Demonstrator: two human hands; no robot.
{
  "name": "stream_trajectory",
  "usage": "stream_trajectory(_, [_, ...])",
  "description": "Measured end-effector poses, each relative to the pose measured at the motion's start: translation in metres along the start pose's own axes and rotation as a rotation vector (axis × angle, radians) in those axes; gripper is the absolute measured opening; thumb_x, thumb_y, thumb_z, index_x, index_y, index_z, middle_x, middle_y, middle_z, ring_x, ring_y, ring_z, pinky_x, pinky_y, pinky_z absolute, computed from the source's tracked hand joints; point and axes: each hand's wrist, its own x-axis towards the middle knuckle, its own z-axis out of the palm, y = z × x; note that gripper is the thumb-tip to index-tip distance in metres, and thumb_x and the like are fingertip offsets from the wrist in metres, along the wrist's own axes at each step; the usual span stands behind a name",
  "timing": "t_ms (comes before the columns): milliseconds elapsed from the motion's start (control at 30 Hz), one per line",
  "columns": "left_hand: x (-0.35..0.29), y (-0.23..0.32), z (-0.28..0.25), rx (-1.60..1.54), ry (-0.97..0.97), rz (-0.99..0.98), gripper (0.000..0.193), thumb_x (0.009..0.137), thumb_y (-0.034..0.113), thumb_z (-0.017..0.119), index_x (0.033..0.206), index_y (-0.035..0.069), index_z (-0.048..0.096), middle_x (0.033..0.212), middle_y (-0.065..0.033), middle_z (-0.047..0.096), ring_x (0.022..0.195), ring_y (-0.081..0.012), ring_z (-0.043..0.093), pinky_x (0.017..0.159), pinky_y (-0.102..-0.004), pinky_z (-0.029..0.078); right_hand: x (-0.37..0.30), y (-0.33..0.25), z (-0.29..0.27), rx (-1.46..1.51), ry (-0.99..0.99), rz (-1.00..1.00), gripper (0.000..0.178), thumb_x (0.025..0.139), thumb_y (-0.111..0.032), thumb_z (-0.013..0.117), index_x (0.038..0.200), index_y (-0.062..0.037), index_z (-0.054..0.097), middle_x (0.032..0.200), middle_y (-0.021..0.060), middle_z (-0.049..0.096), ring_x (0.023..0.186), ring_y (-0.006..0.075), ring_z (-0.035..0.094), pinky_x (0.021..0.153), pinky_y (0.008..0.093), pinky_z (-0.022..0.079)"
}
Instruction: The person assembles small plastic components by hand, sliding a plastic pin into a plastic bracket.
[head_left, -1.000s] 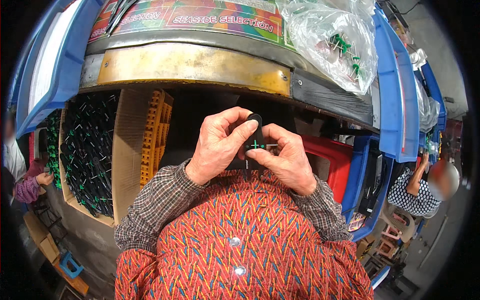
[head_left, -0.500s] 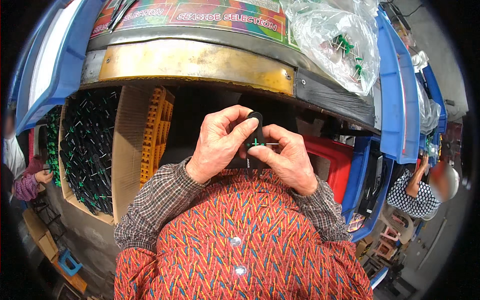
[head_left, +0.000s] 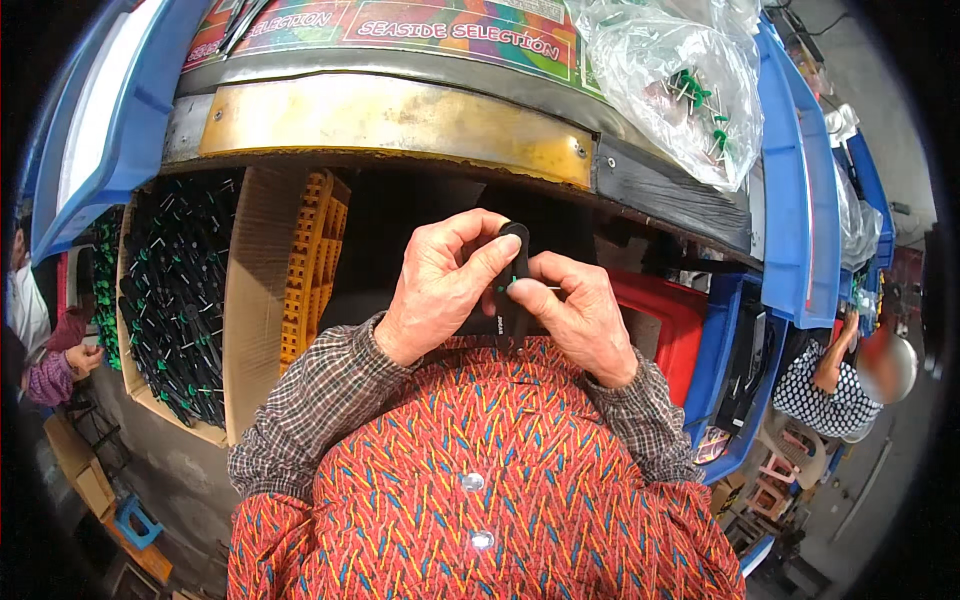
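Note:
Above my lap, my left hand (head_left: pixel 432 285) pinches the rounded top of a black forked plastic part (head_left: pixel 519 262) between thumb and fingers. The part hangs with its two narrow legs pointing toward my body. My right hand (head_left: pixel 585 322) is closed at its middle, the thumb pressed on a small green piece (head_left: pixel 514 281). A thin metal pin shows beyond that thumb; the rest of the green piece is hidden by it. Both hands are in front of the table's edge.
A table with a metal-faced edge (head_left: pixel 400 118) stands ahead. On it lie a clear bag (head_left: pixel 640 100) and green-headed pins (head_left: pixel 690 88). Left are a cardboard box (head_left: pixel 262 290) of black parts and an orange crate (head_left: pixel 310 270); right, red (head_left: pixel 665 325) and blue bins (head_left: pixel 715 350). Other people sit at both sides.
My right thumb has shifted upward onto the green piece, covering more of it and its pin. The black part has turned slightly; my left hand keeps its grip.

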Motion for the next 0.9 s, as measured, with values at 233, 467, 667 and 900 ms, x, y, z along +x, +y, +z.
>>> stream_trajectory(233, [0.000,0.000,0.002,0.001,0.026,0.013,0.015,0.094,0.014,0.060,0.096,-0.001,0.062,0.072,0.0015,0.059,0.056,-0.0013,0.052,0.044,-0.0170,0.044,0.000,0.005,0.014,0.120,0.119,-0.101,0.012,0.086,-0.007,0.066,0.092,0.0016,0.061,0.079,0.0022,0.064,0.074,0.0049,0.058,0.064,0.0228,0.048])
stream_trajectory(467, [0.000,0.001,-0.002,0.000,-0.007,0.006,0.017,0.094,0.016,0.058,0.099,0.000,0.062,0.077,0.0007,0.060,0.061,-0.0027,0.054,0.049,-0.0180,0.047,0.000,0.004,0.008,0.096,0.061,-0.050,0.014,0.086,-0.005,0.065,0.096,0.0025,0.060,0.082,0.0033,0.064,0.077,0.0055,0.060,0.067,0.0229,0.050])
stream_trajectory(667, [-0.001,0.002,0.000,-0.024,0.024,0.024,0.013,0.093,0.013,0.060,0.095,-0.001,0.062,0.071,0.0016,0.059,0.056,-0.0012,0.052,0.045,-0.0165,0.043,-0.001,0.004,0.012,0.108,0.079,-0.078,0.015,0.085,-0.004,0.065,0.099,0.0027,0.060,0.086,0.0045,0.066,0.079,0.0064,0.061,0.069,0.0231,0.051])
stream_trajectory(900, [-0.002,0.002,-0.006,-0.013,0.012,0.013,0.017,0.094,0.015,0.058,0.099,-0.001,0.062,0.076,-0.0007,0.061,0.062,-0.0044,0.056,0.049,-0.0193,0.048,-0.001,0.004,0.013,0.332,0.020,-0.013,0.022,0.083,-0.002,0.067,0.104,0.0027,0.059,0.093,0.0064,0.068,0.082,0.0085,0.064,0.073,0.0232,0.053])
